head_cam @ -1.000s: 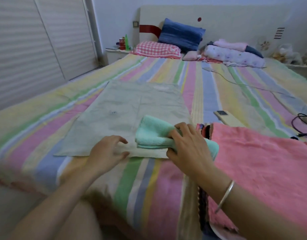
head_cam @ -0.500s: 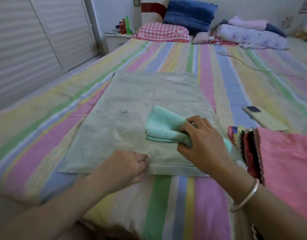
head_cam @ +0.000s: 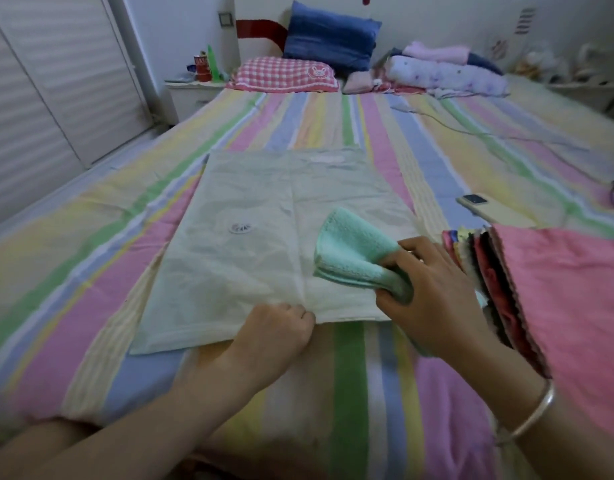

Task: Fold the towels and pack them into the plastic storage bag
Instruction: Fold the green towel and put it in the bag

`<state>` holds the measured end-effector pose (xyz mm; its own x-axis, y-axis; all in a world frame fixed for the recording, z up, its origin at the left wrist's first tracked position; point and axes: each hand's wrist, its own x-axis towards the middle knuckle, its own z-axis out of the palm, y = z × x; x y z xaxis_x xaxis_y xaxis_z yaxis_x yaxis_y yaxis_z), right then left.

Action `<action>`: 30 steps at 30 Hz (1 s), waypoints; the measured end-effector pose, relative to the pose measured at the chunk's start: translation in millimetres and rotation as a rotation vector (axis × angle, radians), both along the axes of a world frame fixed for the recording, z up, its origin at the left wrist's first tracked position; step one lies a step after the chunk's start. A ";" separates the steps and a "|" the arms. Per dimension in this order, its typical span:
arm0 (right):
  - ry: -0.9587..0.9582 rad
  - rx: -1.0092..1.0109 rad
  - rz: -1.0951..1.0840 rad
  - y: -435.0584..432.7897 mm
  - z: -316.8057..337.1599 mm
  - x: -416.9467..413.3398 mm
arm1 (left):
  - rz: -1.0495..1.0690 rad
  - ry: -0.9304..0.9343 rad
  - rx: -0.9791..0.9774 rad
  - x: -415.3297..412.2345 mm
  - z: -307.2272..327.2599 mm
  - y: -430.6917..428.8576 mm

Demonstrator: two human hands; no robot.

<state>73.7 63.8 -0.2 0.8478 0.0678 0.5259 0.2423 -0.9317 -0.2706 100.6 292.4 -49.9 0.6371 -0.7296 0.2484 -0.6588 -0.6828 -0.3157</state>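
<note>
Towel: folded mint-green towel is being held over the near right part of the plastic storage bag, which is lying flat on the striped bedsheet.
Right hand: right hand is gripping the towel's near end.
Left hand: left hand is pinching the bag's near edge, fingers curled.
Technique: lifting only the top layer is likely opening the mouth; keeping the towel flat is helping it slide in folded.

Left hand curled onto bag edge, mint towel carried over bag

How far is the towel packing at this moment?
Done: the mint towel is folded. In hand: the right hand holds it over the plastic bag, whose near edge the left hand pinches. Left: the bag lies flat, apparently empty; the towel pile at right is unpacked.
</note>
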 end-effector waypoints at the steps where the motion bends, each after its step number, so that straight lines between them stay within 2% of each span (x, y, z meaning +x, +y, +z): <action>1: 0.003 0.017 0.002 -1.6 1.2 -4.7 | 0.041 -0.015 -0.028 -1.7 4.5 -1.9; 6: -0.017 0.005 0.018 -7.1 11.4 -24.0 | 0.238 0.040 -0.325 -2.6 17.1 -6.6; 10: -0.068 -0.058 0.107 -2.5 21.5 -41.2 | 0.373 0.504 -0.674 0.1 34.0 -1.5; 13: -0.090 -0.271 0.165 6.8 13.9 -50.6 | 0.382 0.847 -0.924 9.1 37.5 3.3; 16: 0.046 -0.438 0.140 10.4 -10.1 -52.8 | 0.442 1.007 -1.172 11.7 39.7 7.1; 18: 0.134 -0.457 0.111 9.6 -24.6 -53.2 | 0.428 0.997 -1.287 11.6 43.4 6.9; 21: 0.194 -0.471 0.065 10.4 -32.1 -52.2 | 0.372 0.816 -1.303 7.7 51.2 4.3; 27: 0.074 -0.382 0.014 39.9 -4.7 -37.3 | 0.212 0.533 -1.205 -9.7 67.8 -5.8; 30: 0.049 -0.449 -0.016 66.2 8.6 -15.0 | 0.156 0.484 -1.217 -16.6 80.4 -13.3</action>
<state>58.7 130.0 8.4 0.8736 0.2671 0.4068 0.2240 -0.9628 0.1510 84.0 279.1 30.5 0.9032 -0.1146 0.4136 -0.4195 -0.4397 0.7942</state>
